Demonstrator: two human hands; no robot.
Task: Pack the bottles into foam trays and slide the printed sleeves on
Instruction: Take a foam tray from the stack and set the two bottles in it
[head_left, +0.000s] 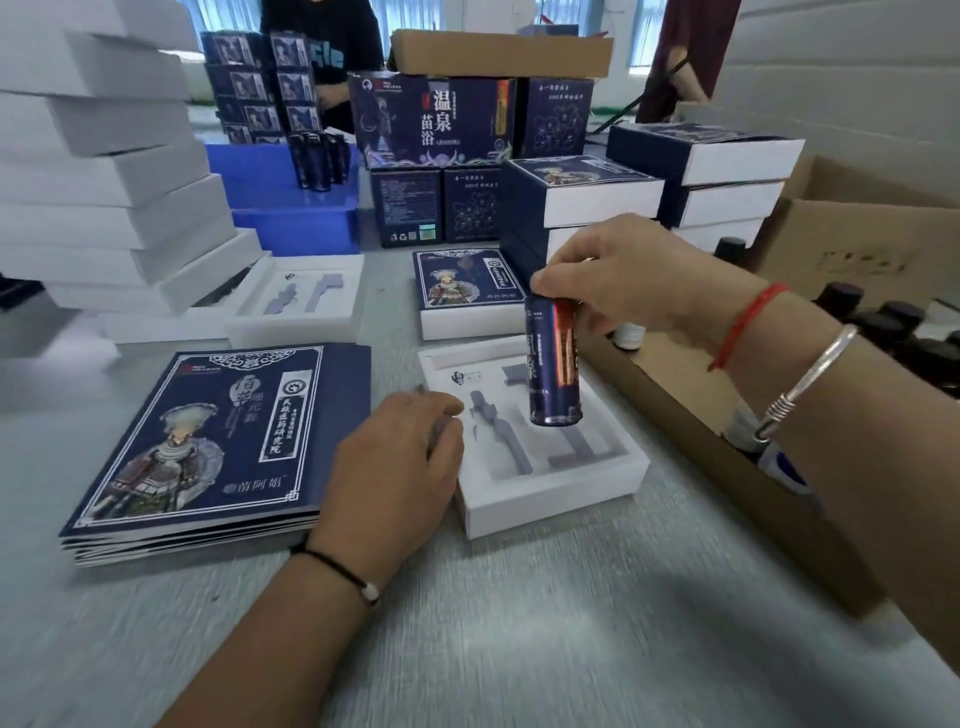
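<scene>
My right hand (623, 280) grips the top of a dark blue bottle (553, 364) with a red stripe, which hangs upright above a white foam tray (561, 488). The tray's bottle-shaped cut-outs show grey and hold nothing. My left hand (395, 467) rests on the tray's left edge, fingers curled against it. A stack of flat blue printed sleeves (202, 447) lies to the left of that hand. A second foam tray (296, 306) with bare cut-outs sits further back on the left.
A sleeved box (467, 291) lies behind the tray. Stacks of sleeved boxes (696, 176) stand at the back right, white boxes (104, 171) at the left. An open cardboard carton (727, 441) with several dark bottles (883, 322) runs along the right. A person stands at the far side.
</scene>
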